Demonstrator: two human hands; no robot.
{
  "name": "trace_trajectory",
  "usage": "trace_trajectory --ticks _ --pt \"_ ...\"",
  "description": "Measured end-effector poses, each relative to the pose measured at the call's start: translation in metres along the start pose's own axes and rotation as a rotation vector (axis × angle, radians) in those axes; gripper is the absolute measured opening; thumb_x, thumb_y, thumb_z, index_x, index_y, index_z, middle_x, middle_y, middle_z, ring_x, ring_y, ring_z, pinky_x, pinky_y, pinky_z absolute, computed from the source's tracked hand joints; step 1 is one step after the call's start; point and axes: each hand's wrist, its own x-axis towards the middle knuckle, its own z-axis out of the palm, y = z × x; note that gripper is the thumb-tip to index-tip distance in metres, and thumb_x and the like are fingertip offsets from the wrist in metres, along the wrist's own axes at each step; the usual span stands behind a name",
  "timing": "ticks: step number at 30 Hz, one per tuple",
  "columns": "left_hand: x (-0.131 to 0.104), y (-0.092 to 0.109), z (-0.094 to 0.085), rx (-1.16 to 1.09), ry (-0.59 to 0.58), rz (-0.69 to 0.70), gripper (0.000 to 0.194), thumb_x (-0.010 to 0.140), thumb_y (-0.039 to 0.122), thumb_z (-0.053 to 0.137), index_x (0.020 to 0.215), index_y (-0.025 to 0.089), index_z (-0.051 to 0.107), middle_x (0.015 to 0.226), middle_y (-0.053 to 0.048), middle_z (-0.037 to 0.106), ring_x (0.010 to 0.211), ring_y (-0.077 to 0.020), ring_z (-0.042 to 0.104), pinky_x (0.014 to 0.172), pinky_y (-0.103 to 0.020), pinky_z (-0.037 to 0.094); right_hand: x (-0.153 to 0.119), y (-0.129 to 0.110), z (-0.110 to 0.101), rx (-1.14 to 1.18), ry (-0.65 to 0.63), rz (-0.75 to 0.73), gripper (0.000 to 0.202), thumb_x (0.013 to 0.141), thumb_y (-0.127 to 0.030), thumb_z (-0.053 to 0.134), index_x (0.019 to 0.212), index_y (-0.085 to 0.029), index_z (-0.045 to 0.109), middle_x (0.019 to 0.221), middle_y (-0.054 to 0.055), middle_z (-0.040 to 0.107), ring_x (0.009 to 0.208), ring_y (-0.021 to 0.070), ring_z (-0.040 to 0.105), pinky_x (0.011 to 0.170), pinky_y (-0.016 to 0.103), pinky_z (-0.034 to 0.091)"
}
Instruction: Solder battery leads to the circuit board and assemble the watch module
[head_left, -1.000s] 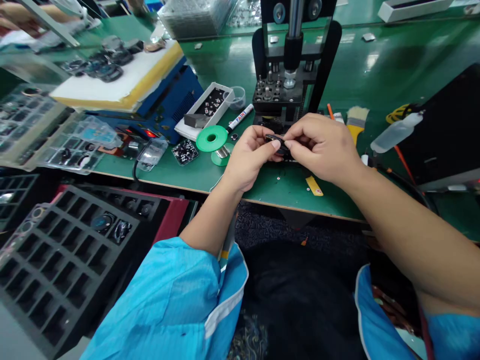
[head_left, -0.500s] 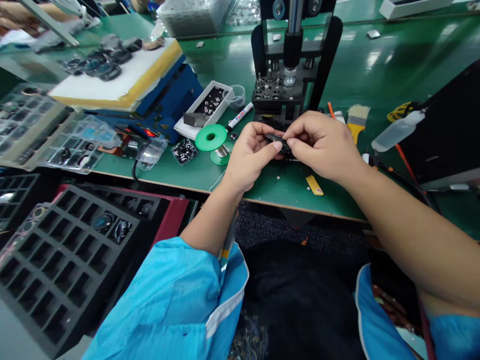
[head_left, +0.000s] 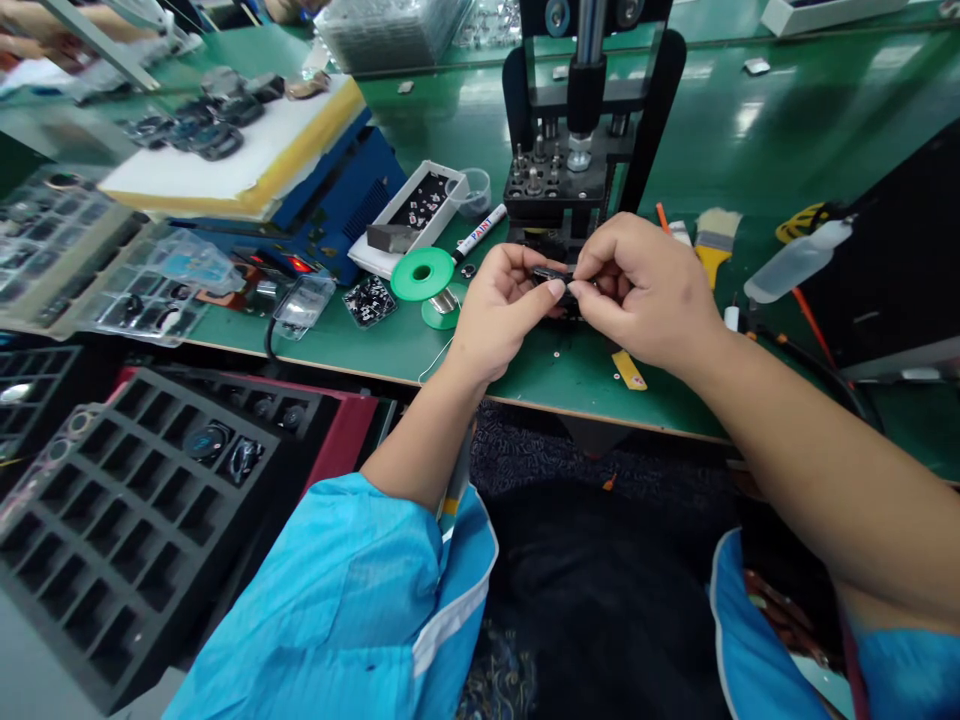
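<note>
My left hand point(head_left: 501, 315) is closed around a small black part point(head_left: 552, 273), thumb on top and fingers curled under it. The part's exact kind cannot be made out, since fingers cover much of it. At its right edge, my right hand point(head_left: 641, 290) pinches with thumb and forefinger, the other fingers curled in. Both hands are just above the bench, right in front of a black hand press point(head_left: 559, 185) with metal pins on its block. A green spool of solder wire point(head_left: 422, 274) stands left of my left hand, near a paint marker point(head_left: 480, 233).
To the left, a blue machine point(head_left: 300, 225) carries several watch-like pieces on its white pad. A black foam tray point(head_left: 97, 520) sits lower left. A brush point(head_left: 716, 245), a plastic bottle point(head_left: 799, 262) and a yellow strip point(head_left: 628, 370) lie on the right.
My right hand has shifted slightly, its fingers curling more as it pinches the part's right edge. My left hand holds the part in nearly the same place.
</note>
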Motion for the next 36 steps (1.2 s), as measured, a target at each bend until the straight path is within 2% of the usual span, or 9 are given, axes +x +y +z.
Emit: trace_trajectory --ticks 4,12,18,24,31,36 --pt "-0.0003 -0.0018 0.0019 0.038 0.003 0.047 0.055 0.091 0.063 0.091 0.114 0.025 0.059 0.111 -0.002 0.077 0.098 -0.0163 0.079 0.083 -0.03 0.069 0.0002 -0.0003 0.001 -0.057 0.002 -0.08 0.024 0.09 -0.008 0.069 0.094 -0.028 0.058 0.096 0.001 0.07 0.084 0.0213 0.069 0.08 0.039 0.059" --pt "-0.0003 -0.006 0.0015 0.138 0.026 0.141 0.053 0.095 0.065 0.087 0.115 0.026 0.058 0.112 -0.002 0.074 0.094 -0.014 0.075 0.081 -0.029 0.067 -0.0012 -0.0003 -0.0007 -0.157 -0.092 -0.058 0.019 0.098 -0.011 0.063 0.097 -0.029 0.057 0.101 0.004 0.073 0.098 0.0263 0.072 0.088 0.044 0.058" --pt "-0.0006 -0.0028 0.0024 0.135 0.04 0.108 0.055 0.091 0.065 0.09 0.114 0.025 0.06 0.116 -0.003 0.075 0.088 -0.0117 0.071 0.078 -0.027 0.064 -0.001 0.002 0.0009 -0.092 -0.085 -0.01 0.013 0.1 -0.022 0.067 0.093 -0.03 0.058 0.098 0.006 0.069 0.093 0.0285 0.067 0.086 0.047 0.058" --pt "-0.0008 -0.0005 0.004 0.153 0.068 0.08 0.058 0.088 0.067 0.092 0.113 0.025 0.06 0.116 -0.003 0.075 0.087 -0.0114 0.07 0.077 -0.026 0.062 0.0006 -0.0017 0.0 -0.041 -0.071 0.038 0.017 0.098 -0.031 0.075 0.09 -0.031 0.06 0.095 0.006 0.069 0.093 0.0295 0.065 0.088 0.048 0.059" --pt "-0.0019 0.0021 0.0034 0.116 0.071 0.026 0.057 0.088 0.065 0.093 0.111 0.025 0.059 0.118 -0.005 0.077 0.091 -0.0131 0.073 0.08 -0.027 0.066 0.0013 -0.0069 -0.0011 0.086 0.035 0.126 0.025 0.095 -0.023 0.076 0.083 -0.028 0.054 0.091 0.004 0.069 0.084 0.0252 0.066 0.082 0.047 0.06" --pt "-0.0008 0.0011 -0.0003 0.088 0.055 0.007 0.055 0.089 0.06 0.093 0.113 0.024 0.058 0.121 -0.005 0.078 0.1 -0.0149 0.076 0.08 -0.026 0.068 0.0019 -0.0038 0.0011 0.149 0.134 0.156 0.024 0.096 -0.029 0.077 0.085 -0.028 0.055 0.087 0.003 0.067 0.077 0.023 0.063 0.069 0.043 0.057"
